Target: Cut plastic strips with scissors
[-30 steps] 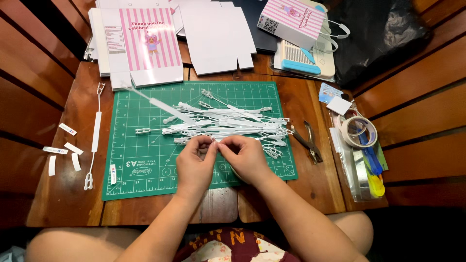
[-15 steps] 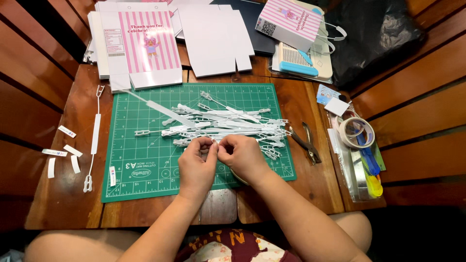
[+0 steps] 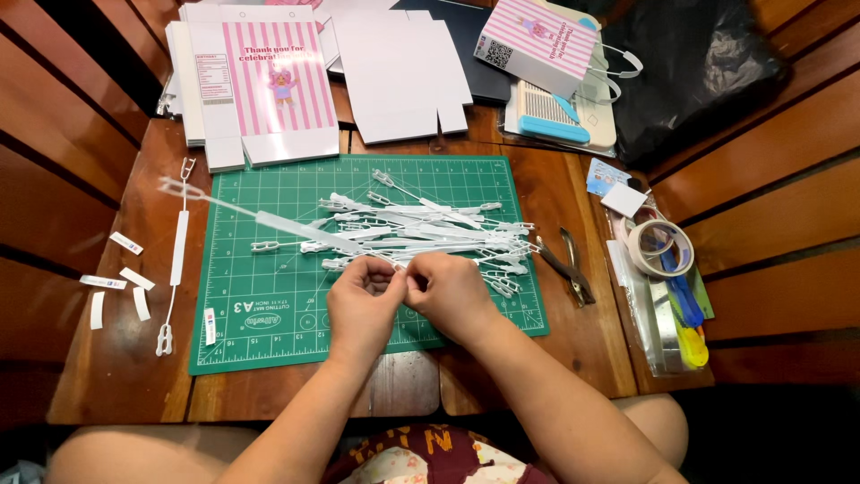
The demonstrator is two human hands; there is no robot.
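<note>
My left hand [image 3: 361,302] and my right hand [image 3: 447,289] meet over the near part of a green cutting mat [image 3: 269,296], fingertips pinched together on a thin white plastic strap handle [image 3: 269,220] that stretches away to the upper left. Just beyond my hands lies a heap of several white plastic strap handles [image 3: 430,229] on the mat. One more single strap handle [image 3: 178,251] lies lengthwise on the wooden table left of the mat.
Flat pink-striped box blanks [image 3: 260,81] and white card blanks [image 3: 399,72] lie at the back. A folded striped box [image 3: 537,40] stands at back right. Pliers [image 3: 569,264], a tape roll [image 3: 660,248], pens [image 3: 685,305] sit right; paper scraps [image 3: 116,282] left.
The long strap handle in my fingers has swung and lifted, its far end now reaching out over the mat's upper left edge. Both hands stay close together in the same place.
</note>
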